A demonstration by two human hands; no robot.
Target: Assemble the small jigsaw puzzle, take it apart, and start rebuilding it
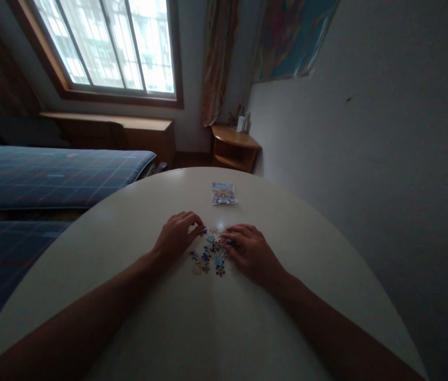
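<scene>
A loose heap of small jigsaw puzzle pieces (pixel 213 250), mostly blue, white and dark, lies on the white round table (pixel 216 317). At the heap's upper left, my left hand (pixel 178 233) has its thumb and index finger pinched at a dark puzzle piece (pixel 204 232). My right hand (pixel 250 251) rests over the heap's right side, fingers bent and apart, with the fingertips among the pieces. Some pieces under the right fingers are hidden. Beyond both hands lies a flat picture packet (pixel 223 193) with a blue and orange print.
To the left stands a bed with a blue plaid mattress (pixel 57 177). Behind the table are a wooden corner shelf (pixel 235 136) with small items, a long wooden desk (pixel 128 123) and a window (pixel 108 45). A white wall (pixel 347 159) runs along the right.
</scene>
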